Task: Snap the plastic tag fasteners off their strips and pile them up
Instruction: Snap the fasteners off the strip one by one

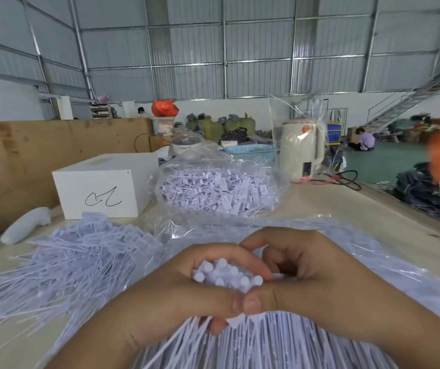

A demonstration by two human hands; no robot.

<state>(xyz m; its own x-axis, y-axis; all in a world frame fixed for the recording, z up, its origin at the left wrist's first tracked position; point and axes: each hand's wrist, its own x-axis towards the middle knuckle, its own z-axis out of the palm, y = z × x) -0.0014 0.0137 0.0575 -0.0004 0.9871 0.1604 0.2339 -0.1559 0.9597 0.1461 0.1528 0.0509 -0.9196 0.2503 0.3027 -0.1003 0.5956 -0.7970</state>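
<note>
1. Both of your hands close around one bundle of fasteners (227,274) at the near centre of the table: your left hand (187,288) wraps it from the left, your right hand (306,272) from the right, and your thumbs press together at the near side.
2. Round, pale lilac heads stick up in a tight cluster between your fingers, all pointing up and slightly away from you.
3. Thin, straight, pale tails fan out below your hands toward the near edge, spreading over clear plastic sheeting (373,249).
4. A loose pile of fasteners (75,251) with flat rectangular tabs and long thin tails lies to your left on the table (346,203).
5. Farther off, a clear plastic bag (221,187) holds another heap of the same pale pieces, just right of a white box (101,185).
</note>
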